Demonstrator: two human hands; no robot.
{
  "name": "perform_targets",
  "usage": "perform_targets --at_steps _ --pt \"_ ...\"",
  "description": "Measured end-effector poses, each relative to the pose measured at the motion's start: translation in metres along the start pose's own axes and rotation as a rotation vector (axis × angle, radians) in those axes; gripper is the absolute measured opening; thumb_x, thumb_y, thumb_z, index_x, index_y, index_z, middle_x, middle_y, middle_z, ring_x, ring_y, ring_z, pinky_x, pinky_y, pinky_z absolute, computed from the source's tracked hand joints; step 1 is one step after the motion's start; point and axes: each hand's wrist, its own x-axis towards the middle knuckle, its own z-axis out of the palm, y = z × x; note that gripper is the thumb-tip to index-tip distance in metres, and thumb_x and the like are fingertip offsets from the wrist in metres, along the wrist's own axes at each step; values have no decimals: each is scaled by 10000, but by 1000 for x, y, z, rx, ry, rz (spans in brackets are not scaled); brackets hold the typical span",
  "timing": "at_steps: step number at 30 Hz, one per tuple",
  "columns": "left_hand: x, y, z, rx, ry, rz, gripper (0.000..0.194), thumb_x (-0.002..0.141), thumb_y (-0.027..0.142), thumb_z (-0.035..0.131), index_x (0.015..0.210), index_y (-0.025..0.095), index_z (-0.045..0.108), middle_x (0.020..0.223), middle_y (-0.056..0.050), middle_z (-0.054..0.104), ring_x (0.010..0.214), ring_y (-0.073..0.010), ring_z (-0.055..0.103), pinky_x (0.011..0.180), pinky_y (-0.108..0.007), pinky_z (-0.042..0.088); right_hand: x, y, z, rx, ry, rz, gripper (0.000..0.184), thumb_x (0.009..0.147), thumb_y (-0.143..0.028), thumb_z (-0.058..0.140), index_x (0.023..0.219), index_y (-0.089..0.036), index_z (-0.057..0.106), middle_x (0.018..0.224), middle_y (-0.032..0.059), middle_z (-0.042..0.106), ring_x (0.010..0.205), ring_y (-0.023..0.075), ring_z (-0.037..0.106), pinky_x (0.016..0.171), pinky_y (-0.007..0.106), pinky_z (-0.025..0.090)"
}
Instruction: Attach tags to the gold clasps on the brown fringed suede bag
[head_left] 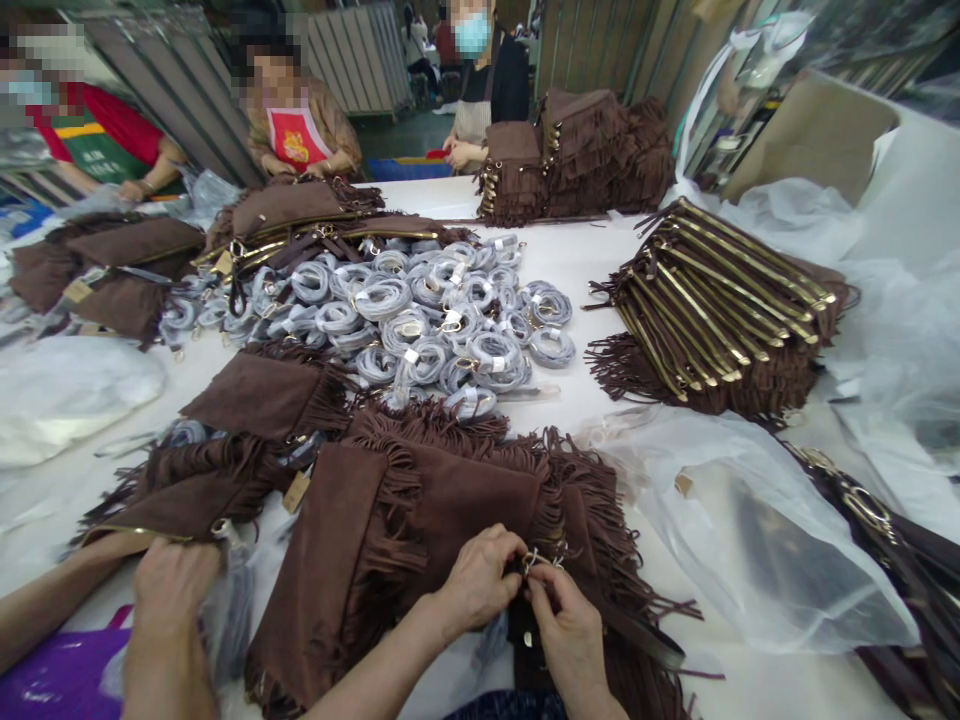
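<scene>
A brown suede fringed bag [420, 520] lies flat on the white table [592, 260] right in front of me. My left hand [480, 585] and my right hand [566, 630] meet at the bag's upper right corner. Both are closed in a pinch on a small metal clasp [536, 560] fixed to the bag. A dark strap [637, 640] runs out to the right from under my right hand.
A heap of several coiled, wrapped straps [420, 320] fills the table's middle. Stacks of brown fringed bags [712, 310] [577, 155] stand right and far. Clear plastic bags [750, 530] lie at right. A co-worker's hands [172, 590] work at lower left; three people sit across.
</scene>
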Motion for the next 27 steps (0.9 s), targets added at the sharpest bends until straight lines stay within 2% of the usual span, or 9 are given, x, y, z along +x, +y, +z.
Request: perform_targets --at_steps 5,12,17,20,24,27 --pt "2 -1 -4 -52 -30 44 332 654 76 456 879 222 652 779 0 554 763 -130 526 675 -223 391 -3 2 2 17 17 35 204 816 -356 481 836 -205 616 746 10 678 647 152 643 613 209 502" --pt "-1 -4 2 -147 -33 72 380 698 44 426 914 218 687 800 -16 567 804 -125 547 715 -210 409 -9 2 3 31 49 82 173 808 -363 493 831 -206 561 738 22 677 669 164 650 607 216 519" --pt "-5 -2 1 -107 -75 102 386 754 63 397 921 259 684 800 -6 534 776 -118 526 684 -202 409 -11 5 4 86 75 117 302 792 -352 506 1034 -176 538 757 31 689 670 174 662 617 231 539" --pt "-7 -2 -2 -108 -83 141 382 764 63 390 948 247 670 799 -8 524 773 -120 519 685 -202 410 -12 7 3 73 40 103 241 796 -362 511 941 -199 614 804 36 691 696 176 659 651 235 532" --pt "-5 -6 0 -167 -3 76 379 726 32 405 988 187 631 787 -11 529 767 -120 527 713 -208 420 -14 9 3 104 38 134 231 786 -382 537 910 -207 621 778 29 686 680 183 659 645 242 529" --pt "-2 -7 3 -120 -3 63 342 707 38 423 944 189 618 805 -7 536 757 -119 526 706 -209 421 -17 11 3 126 26 166 231 791 -401 536 896 -210 613 787 25 677 690 178 658 646 234 521"
